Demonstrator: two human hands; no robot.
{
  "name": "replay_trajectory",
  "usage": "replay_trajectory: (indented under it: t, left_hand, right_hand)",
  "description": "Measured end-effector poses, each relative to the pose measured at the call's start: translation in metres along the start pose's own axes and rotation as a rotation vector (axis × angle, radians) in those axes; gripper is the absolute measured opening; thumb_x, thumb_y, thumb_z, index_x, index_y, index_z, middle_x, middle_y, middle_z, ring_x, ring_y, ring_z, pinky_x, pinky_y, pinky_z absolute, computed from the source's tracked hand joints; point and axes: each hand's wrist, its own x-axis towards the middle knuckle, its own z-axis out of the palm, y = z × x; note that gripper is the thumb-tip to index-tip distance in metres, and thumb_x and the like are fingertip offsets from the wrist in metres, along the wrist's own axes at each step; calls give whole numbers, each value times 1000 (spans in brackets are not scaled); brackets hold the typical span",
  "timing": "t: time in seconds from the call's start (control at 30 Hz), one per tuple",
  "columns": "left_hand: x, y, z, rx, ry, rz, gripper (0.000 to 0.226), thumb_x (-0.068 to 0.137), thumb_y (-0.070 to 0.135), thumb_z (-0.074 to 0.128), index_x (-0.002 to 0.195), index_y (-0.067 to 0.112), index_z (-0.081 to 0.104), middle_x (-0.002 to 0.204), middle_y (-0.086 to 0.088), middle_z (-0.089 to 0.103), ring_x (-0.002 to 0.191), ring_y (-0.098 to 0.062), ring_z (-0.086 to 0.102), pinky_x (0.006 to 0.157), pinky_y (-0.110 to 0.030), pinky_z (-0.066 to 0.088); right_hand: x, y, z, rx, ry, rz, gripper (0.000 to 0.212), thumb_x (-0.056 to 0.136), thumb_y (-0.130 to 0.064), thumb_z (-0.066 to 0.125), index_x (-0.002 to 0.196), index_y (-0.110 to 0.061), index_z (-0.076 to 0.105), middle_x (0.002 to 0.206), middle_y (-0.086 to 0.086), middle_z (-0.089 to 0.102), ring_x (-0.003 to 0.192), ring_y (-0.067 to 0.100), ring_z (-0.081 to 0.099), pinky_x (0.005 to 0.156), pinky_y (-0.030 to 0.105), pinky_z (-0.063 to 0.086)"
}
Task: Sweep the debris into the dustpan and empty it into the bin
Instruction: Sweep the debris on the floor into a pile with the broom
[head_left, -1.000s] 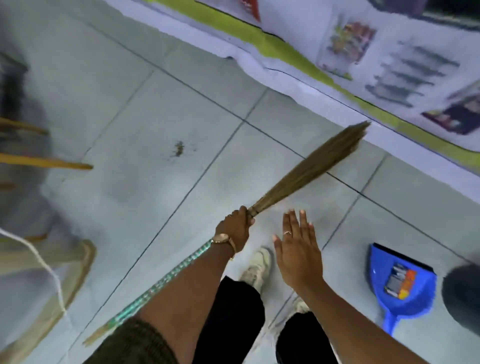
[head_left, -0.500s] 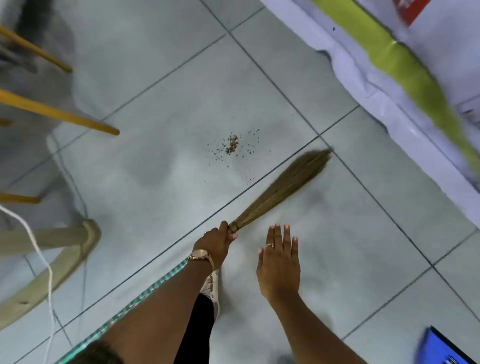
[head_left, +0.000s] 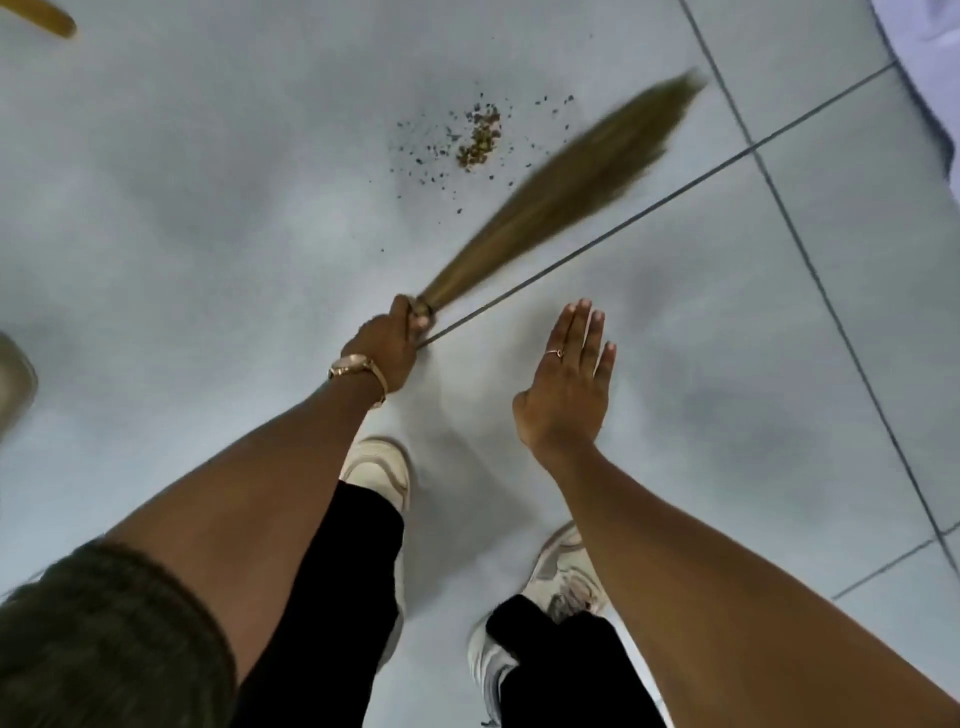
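Observation:
A small heap of brown debris (head_left: 480, 137) with scattered crumbs lies on the pale grey tiled floor (head_left: 208, 234), ahead of me. My left hand (head_left: 389, 345), with a gold watch on the wrist, is closed around the neck of a straw broom (head_left: 566, 189). The broom's bristles slant up to the right, blurred, just right of the debris. My right hand (head_left: 569, 382) hovers flat over the floor with its fingers together, a ring on one finger, and holds nothing. The dustpan and the bin are out of view.
My two white shoes (head_left: 379, 470) and black trouser legs stand on the floor below the hands. Dark grout lines (head_left: 779, 137) cross at the upper right. Wooden furniture pieces (head_left: 41, 18) show at the top left and left edge. A white sheet edge (head_left: 930, 67) lies at the top right.
The view has closed in on the debris, and the blue dustpan has left the frame. The broom head has swung up beside the debris. My right hand stays flat and empty.

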Motion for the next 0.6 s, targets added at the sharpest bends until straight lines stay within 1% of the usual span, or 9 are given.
replay_trajectory:
  t: [0.07,0.17,0.23,0.33,0.43,0.53,0.6]
  left_hand:
    - [12,-3,-9,9,34,-22,27,101,35,34,108,9,41,82,-25,64,71,-39,61,55,-32,33]
    - [21,-7,-24,11,53,-73,28,101,34,33,108,8,40,83,-24,62,68,-36,56,57,-35,35]
    - [17,-5,-38,17,79,-86,31,101,37,30,105,8,40,79,-19,59,65,-32,52,56,-34,36]
    - [-6,0,-65,13,176,-72,35,101,43,28,100,11,42,75,-9,56,61,-28,51,51,-29,32]
    - [-45,2,-94,38,264,-95,31,100,45,27,98,18,41,73,-2,53,59,-27,48,52,-29,33]
    - [-84,-9,-109,26,339,-195,31,100,44,28,100,16,41,74,-4,53,60,-27,44,54,-33,33]
    - [-106,-19,-110,0,382,-311,32,100,43,29,101,13,40,79,-14,57,62,-30,47,57,-36,35]
  right_hand:
    - [4,-10,1,23,1,-4,93,88,-21,52,152,-4,-12,162,12,-16,150,28,-14,125,44,0]
    - [2,-25,-2,37,-15,-43,96,87,-22,55,152,-5,-14,162,11,-18,150,27,-15,125,43,-1]
    - [-5,-32,-8,48,-20,-73,100,87,-26,58,151,-5,-16,162,10,-19,150,27,-16,125,43,-3]
    - [-22,-42,-23,73,-15,-104,101,86,-26,58,151,-6,-17,162,10,-19,150,26,-17,123,42,-6]
    - [-45,-48,-44,113,-4,-135,100,85,-21,55,144,-7,-24,162,10,-18,150,27,-16,124,43,-4]
    - [-64,-50,-57,141,6,-159,100,84,-18,54,141,-8,-28,161,9,-21,150,26,-18,125,44,-3]
    - [-71,-49,-59,131,12,-180,99,85,-18,53,141,-8,-28,158,7,-26,149,26,-20,125,43,-4]
